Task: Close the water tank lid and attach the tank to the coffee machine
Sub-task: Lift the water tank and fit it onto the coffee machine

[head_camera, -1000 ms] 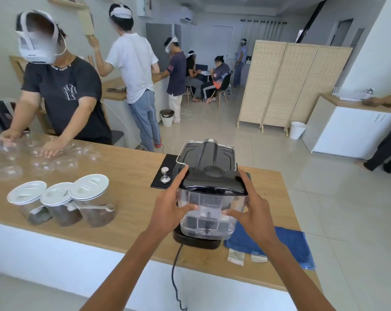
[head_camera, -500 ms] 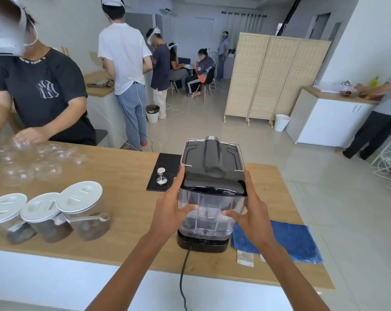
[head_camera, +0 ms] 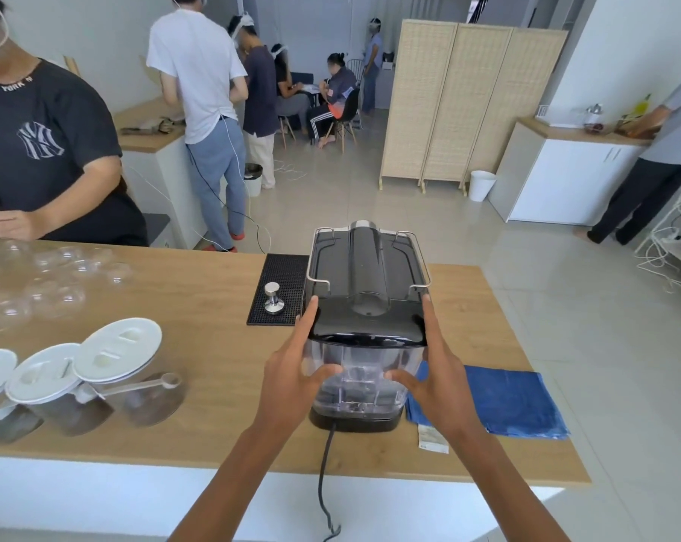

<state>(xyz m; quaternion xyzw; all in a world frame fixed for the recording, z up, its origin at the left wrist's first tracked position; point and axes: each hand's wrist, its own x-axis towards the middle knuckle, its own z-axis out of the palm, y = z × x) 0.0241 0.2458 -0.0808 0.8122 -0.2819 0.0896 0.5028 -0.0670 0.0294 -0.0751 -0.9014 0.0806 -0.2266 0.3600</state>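
Note:
The black coffee machine point(head_camera: 366, 264) stands on the wooden counter point(head_camera: 214, 291), its back turned to me. A clear water tank point(head_camera: 360, 379) with a black lid point(head_camera: 368, 320) lying flat and closed sits against the machine's rear, over the black base. My left hand point(head_camera: 292, 375) grips the tank's left side, thumb across the clear front. On the other side, my right hand point(head_camera: 434, 375) holds it the same way.
Left of the machine lies a black rubber mat point(head_camera: 282, 283) with a metal tamper point(head_camera: 273, 298). Three white-lidded jars point(head_camera: 116, 369) and clear cups point(head_camera: 38, 275) stand at left. A blue cloth point(head_camera: 511, 399) lies at right. A power cord point(head_camera: 323, 475) hangs over the counter's near edge. A person works opposite.
The tank has come down a little against the machine's back while both hands keep their hold. The view has tilted downward and nearer.

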